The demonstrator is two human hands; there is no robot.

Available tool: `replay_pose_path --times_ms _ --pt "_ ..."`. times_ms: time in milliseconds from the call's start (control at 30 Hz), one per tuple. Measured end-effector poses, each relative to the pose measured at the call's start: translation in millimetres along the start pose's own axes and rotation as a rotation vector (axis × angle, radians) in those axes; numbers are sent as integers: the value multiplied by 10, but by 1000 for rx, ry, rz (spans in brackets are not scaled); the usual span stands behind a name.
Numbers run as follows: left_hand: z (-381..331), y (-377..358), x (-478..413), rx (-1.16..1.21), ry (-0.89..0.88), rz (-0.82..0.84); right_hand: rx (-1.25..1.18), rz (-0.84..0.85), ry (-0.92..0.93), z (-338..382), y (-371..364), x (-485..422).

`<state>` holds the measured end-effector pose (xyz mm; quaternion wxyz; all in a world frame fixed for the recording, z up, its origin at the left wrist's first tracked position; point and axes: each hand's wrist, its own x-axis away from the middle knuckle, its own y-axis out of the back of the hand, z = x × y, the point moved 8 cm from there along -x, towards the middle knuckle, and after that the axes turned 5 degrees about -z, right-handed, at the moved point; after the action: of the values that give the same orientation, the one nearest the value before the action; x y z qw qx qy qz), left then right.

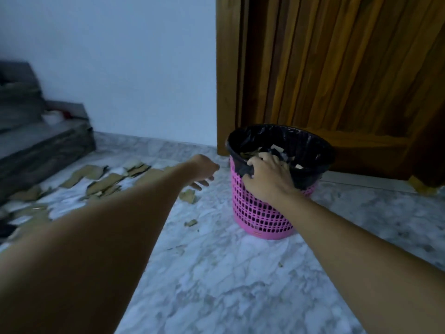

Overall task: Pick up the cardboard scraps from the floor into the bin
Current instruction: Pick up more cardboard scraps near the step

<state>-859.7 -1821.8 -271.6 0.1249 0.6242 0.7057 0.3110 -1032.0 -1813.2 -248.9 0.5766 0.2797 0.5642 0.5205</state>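
Brown cardboard scraps (pixel 101 179) lie scattered on the marble floor (pixel 240 285) before the grey steps (pixel 36 145) at the left edge. Right of them the left grip (pixel 203 168) hangs released above the floor, fingers loose and pointing down, grasping nothing. A single scrap (pixel 188 195) lies just beneath it. Further right stands the pink lattice bin (pixel 260 215), lined with a black bag (pixel 277 135); pale cardboard pieces (pixel 277 148) lie inside it. The right grip (pixel 267 175) curls over the bin's near rim, grasping bag and rim together. Behind the bin is a wooden door (pixel 337 68).
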Motion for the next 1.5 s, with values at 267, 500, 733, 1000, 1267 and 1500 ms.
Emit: replay_pose_path --times_ms 267,500,733,1000,1267,1500 --pt "1260 1230 198 -339 93 -48 -18 458 326 1581 -859 70" --pt "2796 1683 469 -592 319 35 -64 776 369 2564 -2015 506" --pt "3920 1279 825 -491 556 32 -13 959 350 2811 -3024 955" --pt "4630 695 1056 -511 740 -262 79 817 677 3082 -3571 1077" --pt "4913 883 1207 -549 834 -491 175 964 682 3276 -3863 898" --pt "4686 816 1083 -639 680 -603 13 689 628 3477 -3734 834"
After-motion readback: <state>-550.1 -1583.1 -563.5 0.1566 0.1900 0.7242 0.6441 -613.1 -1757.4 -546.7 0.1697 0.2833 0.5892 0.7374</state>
